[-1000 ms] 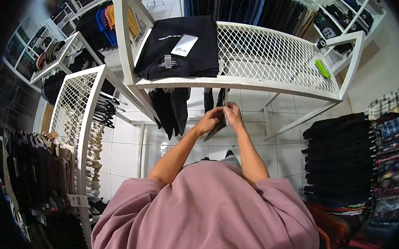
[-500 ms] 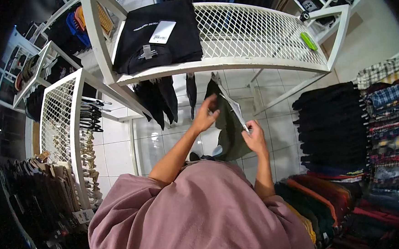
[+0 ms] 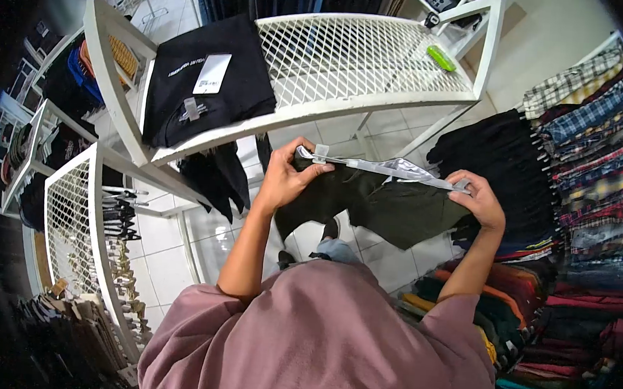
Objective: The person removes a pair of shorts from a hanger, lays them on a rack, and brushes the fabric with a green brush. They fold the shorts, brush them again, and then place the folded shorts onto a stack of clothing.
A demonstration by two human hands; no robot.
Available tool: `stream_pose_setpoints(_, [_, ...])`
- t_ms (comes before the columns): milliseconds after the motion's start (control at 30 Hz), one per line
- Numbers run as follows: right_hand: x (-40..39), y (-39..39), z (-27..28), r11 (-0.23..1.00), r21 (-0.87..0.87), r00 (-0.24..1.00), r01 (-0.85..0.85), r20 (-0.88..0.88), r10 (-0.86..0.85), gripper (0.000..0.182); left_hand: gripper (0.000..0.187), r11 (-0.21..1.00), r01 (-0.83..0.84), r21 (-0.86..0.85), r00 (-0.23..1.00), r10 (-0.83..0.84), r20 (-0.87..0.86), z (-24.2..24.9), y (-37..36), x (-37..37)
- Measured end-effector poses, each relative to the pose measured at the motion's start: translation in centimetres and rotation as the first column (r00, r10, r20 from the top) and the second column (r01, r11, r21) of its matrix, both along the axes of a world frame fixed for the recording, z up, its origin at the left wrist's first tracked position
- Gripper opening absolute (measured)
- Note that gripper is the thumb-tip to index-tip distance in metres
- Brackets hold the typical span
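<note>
A pair of dark olive pants [image 3: 413,218] hangs in front of me, its waistband stretched sideways with a shiny silvery-grey lining showing. Clear clips sit near both ends of the waistband. My left hand [image 3: 287,177] is closed around the left end, beside one clear clip [image 3: 321,153]. At the other end my right hand [image 3: 480,205] pinches the waistband by the second clip [image 3: 460,186]. The lower part of the pants drops toward the floor. Beyond my hands, a folded black T-shirt [image 3: 164,103] with a white tag [image 3: 212,73] lies on a shelf.
The white mesh shelf [image 3: 362,58] spans the space ahead, with a bright green object [image 3: 441,58] at its right. Plaid shirts [image 3: 584,161] and black garments [image 3: 496,156] hang at the right. A lower white rack [image 3: 69,194] stands left. Black garments [image 3: 216,178] hang beneath the shelf.
The pants have been raised and turned so the waistband runs across my view. My left hand, open before, now grips the left end. My right hand has moved right and up.
</note>
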State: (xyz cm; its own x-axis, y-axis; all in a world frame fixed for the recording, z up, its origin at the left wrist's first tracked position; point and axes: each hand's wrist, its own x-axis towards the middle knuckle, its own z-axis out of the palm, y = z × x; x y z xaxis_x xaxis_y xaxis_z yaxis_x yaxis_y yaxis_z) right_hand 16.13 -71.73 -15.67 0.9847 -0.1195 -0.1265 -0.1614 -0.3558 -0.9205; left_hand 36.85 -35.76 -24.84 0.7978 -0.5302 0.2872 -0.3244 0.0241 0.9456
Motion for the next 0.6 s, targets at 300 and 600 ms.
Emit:
stream_pose_setpoints(300, [8.8, -5.9, 7.1, 0.996, -0.088, 0.925, 0.014, 0.38, 0.02, 0.039, 0.03, 0.989, -0.12, -0.089, 0.97, 0.136, 0.2, 11.0, -0.7, 1.8])
stream_pose_setpoints(600, [27.2, -11.8, 17.3, 0.921, -0.39, 0.778, 0.005, 0.58, 0.241, 0.037, 0.024, 0.895, -0.434, -0.1, 0.844, 0.443, 0.302, 24.0, -6.0, 11.3])
